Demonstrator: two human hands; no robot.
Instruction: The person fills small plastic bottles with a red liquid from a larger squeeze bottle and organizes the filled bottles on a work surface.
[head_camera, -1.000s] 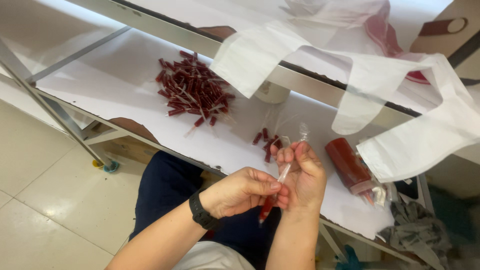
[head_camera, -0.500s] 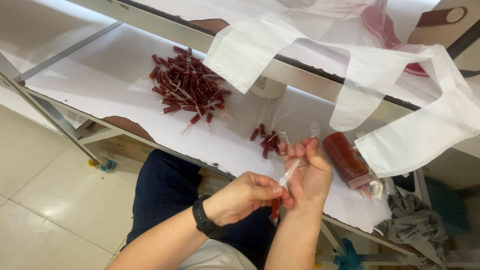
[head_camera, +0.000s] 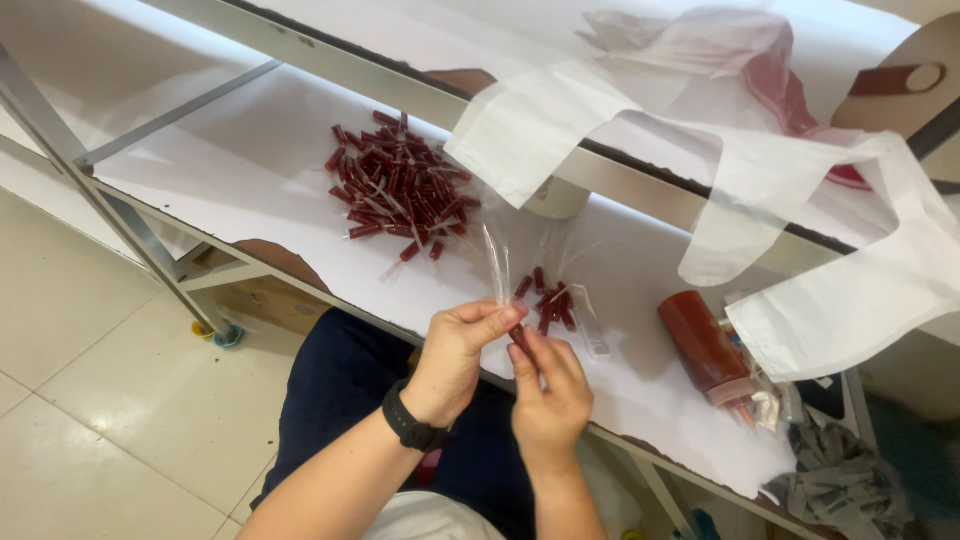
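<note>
At table edge, left hand (head_camera: 462, 350) and right hand (head_camera: 548, 390) both pinched shut on one thin clear sleeve (head_camera: 497, 268) with a dark red piece (head_camera: 519, 338) at its mouth; could slip, or tear the film, if squeezed askew. Beyond: big red pile (head_camera: 400, 190), small cluster (head_camera: 548, 298), red bottle (head_camera: 703, 345) at right, white bags (head_camera: 850, 290) draped from the upper shelf.

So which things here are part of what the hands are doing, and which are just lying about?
In use:
left hand
right hand
clear sleeve
red stick
small red pile
big red pile

Lying about:
white plastic bags
red bottle
grey cloth
</note>
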